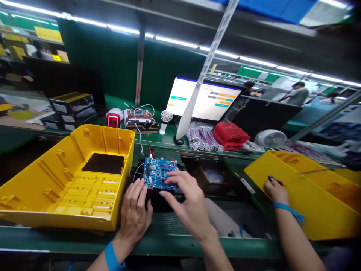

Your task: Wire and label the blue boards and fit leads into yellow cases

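A blue circuit board (156,172) with red and white wires sits on top of a black block (158,201) in front of me. My left hand (135,210) grips the block's left side, thumb near the board's edge. My right hand (184,201) lies over the board's right half, fingers spread and pressing on it. A large yellow plastic housing (70,180) with a black rectangular opening lies open to the left, touching the block's side.
A co-worker's hand (275,190) with a blue wrist strap rests on another yellow housing (310,195) at right. Behind stand a monitor (203,99), small fans (270,138), a red bag (229,135), purple cable bundles (203,138), a red-lit scanner (113,119) and black bins (70,109).
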Motion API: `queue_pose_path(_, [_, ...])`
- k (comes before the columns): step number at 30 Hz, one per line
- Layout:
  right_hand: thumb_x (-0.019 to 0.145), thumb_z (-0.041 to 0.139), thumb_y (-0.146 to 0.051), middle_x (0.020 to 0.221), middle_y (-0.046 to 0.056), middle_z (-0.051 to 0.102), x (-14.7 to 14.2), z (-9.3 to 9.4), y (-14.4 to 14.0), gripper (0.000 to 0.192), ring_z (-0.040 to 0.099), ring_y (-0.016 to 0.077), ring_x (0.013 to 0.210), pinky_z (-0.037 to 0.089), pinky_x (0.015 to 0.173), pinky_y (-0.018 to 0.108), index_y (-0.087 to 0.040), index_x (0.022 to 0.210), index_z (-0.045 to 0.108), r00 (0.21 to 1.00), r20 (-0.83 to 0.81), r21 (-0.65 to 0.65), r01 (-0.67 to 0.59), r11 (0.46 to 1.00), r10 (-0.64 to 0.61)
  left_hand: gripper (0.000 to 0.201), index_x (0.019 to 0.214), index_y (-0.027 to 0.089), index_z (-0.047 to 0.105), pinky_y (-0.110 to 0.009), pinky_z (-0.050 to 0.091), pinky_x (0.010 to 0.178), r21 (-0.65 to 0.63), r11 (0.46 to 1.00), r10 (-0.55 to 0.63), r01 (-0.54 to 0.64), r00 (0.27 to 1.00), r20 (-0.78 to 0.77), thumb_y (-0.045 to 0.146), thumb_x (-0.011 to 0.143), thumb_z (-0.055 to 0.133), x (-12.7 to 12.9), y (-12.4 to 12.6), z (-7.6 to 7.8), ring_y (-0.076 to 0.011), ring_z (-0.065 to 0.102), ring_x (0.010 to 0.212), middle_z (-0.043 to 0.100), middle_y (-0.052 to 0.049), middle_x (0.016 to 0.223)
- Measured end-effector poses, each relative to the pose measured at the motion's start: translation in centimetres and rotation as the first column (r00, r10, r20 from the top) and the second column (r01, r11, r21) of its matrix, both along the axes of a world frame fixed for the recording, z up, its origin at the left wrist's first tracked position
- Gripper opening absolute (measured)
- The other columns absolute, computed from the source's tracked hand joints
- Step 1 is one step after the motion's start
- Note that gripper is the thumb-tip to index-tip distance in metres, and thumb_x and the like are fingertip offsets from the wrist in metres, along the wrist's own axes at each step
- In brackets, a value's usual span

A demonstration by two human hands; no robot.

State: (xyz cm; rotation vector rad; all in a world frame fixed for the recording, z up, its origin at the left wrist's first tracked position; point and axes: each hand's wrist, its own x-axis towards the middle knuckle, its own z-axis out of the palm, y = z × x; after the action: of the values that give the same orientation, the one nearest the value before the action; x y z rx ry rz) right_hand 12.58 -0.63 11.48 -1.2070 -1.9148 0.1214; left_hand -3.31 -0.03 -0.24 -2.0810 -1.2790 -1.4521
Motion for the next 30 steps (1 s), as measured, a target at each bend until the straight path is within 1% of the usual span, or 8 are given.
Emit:
queue_pose_path(3, [0.085, 0.063, -0.025, 0.091, 0.004, 0.061, -3.0, -0.8, 1.4, 0.008, 0.053, 0.0207, 0.091, 0.036, 0.088, 0.039, -0.02, 0.085, 0.058, 0.984, 0.175, 0.074, -0.029, 0.997, 0.016, 0.068, 0.136, 0.008, 0.035, -0.048, 0.046, 0.1, 0.025, 1.0, 0.002, -0.001, 0.999, -0.035, 0.002, 0.075, 0.064, -0.1, 0.2, -0.1, -0.0308, 0.045, 0.127, 0.051, -0.02, 0.129])
queue_pose_path(7, [0.089, 0.056, -0.022, 0.07, 0.0, 0.052, -4.4, -1.4, 2.6, 0.023, 0.048, 0.0157, 0.072, 0.035, 0.082, 0.038, -0.018, 0.067, 0.05, 0.972, 0.235, 0.134, -0.039, 0.99, 0.007, 0.07, 0.137, 0.007, 0.034, -0.047, 0.047, 0.099, 0.051, 0.999, 0.02, -0.016, 0.998, -0.067, 0.001, 0.075, 0.064, -0.2, 0.4, -0.1, -0.0311, 0.045, 0.126, 0.051, -0.02, 0.128])
queue_pose_path(13, [0.091, 0.054, -0.029, 0.066, -0.003, 0.045, -2.2, 3.2, 2.9, 0.029, 0.044, 0.0112, 0.063, 0.035, 0.063, 0.026, -0.019, 0.066, 0.043, 0.975, -0.216, 0.034, -0.038, 0.999, 0.045, 0.075, 0.14, 0.009, 0.032, -0.048, 0.046, 0.1, 0.038, 0.999, 0.029, -0.027, 0.998, -0.063, 0.001, 0.073, 0.065, -0.1, 0.3, -0.1, -0.0313, 0.044, 0.128, 0.05, -0.019, 0.131])
queue_pose_path(16, [0.089, 0.058, -0.032, 0.067, -0.003, 0.048, -1.0, 5.0, 4.6, 0.028, 0.046, 0.0113, 0.064, 0.034, 0.063, 0.025, -0.019, 0.066, 0.049, 0.992, -0.114, 0.008, -0.044, 0.999, 0.045, 0.078, 0.143, 0.011, 0.028, -0.047, 0.046, 0.1, 0.03, 0.999, 0.02, -0.019, 0.998, -0.052, 0.002, 0.074, 0.064, -0.1, 0.3, -0.1, -0.0306, 0.044, 0.128, 0.05, -0.018, 0.131])
queue_pose_path(19, [0.086, 0.062, -0.031, 0.069, -0.001, 0.054, -0.7, 4.8, 7.8, 0.026, 0.048, 0.0123, 0.065, 0.031, 0.063, 0.026, -0.019, 0.064, 0.054, 0.988, 0.151, -0.083, 0.018, 0.996, -0.005, 0.082, 0.146, 0.017, 0.024, -0.049, 0.046, 0.1, 0.024, 1.0, 0.013, -0.012, 0.999, -0.044, 0.002, 0.075, 0.063, -0.1, 0.2, -0.1, -0.0311, 0.042, 0.129, 0.047, -0.018, 0.134])
queue_pose_path(22, [0.083, 0.065, -0.033, 0.069, 0.0, 0.058, -1.1, 3.6, 11.4, 0.022, 0.05, 0.0141, 0.067, 0.027, 0.059, 0.026, -0.019, 0.065, 0.061, 0.944, 0.328, -0.207, 0.1, 0.973, -0.027, 0.075, 0.143, 0.029, 0.034, -0.051, 0.047, 0.098, 0.0, 1.0, 0.012, -0.012, 0.996, -0.083, 0.005, 0.078, 0.061, -0.2, 0.0, 0.2, -0.0329, 0.041, 0.13, 0.04, -0.016, 0.139])
queue_pose_path(25, [0.079, 0.069, -0.034, 0.062, -0.001, 0.06, -1.6, 2.7, 14.2, 0.022, 0.053, 0.0138, 0.063, 0.027, 0.056, 0.025, -0.019, 0.063, 0.064, 0.934, 0.35, -0.321, 0.051, 0.946, 0.069, 0.062, 0.136, 0.034, 0.045, -0.05, 0.048, 0.097, -0.035, 0.999, 0.033, -0.037, 0.991, -0.128, 0.009, 0.081, 0.057, -0.2, -0.2, 0.6, -0.033, 0.042, 0.128, 0.039, -0.015, 0.138])
queue_pose_path(30, [0.08, 0.068, -0.039, 0.061, -0.001, 0.065, -2.2, 2.4, 16.7, 0.026, 0.059, 0.0122, 0.062, 0.035, 0.056, 0.021, -0.018, 0.064, 0.068, 0.927, 0.29, -0.516, -0.057, 0.854, 0.238, 0.058, 0.135, 0.034, 0.047, -0.048, 0.048, 0.097, -0.037, 0.998, 0.05, -0.055, 0.99, -0.132, 0.012, 0.083, 0.055, -0.2, -0.2, 0.8, -0.0319, 0.043, 0.127, 0.04, -0.014, 0.137])
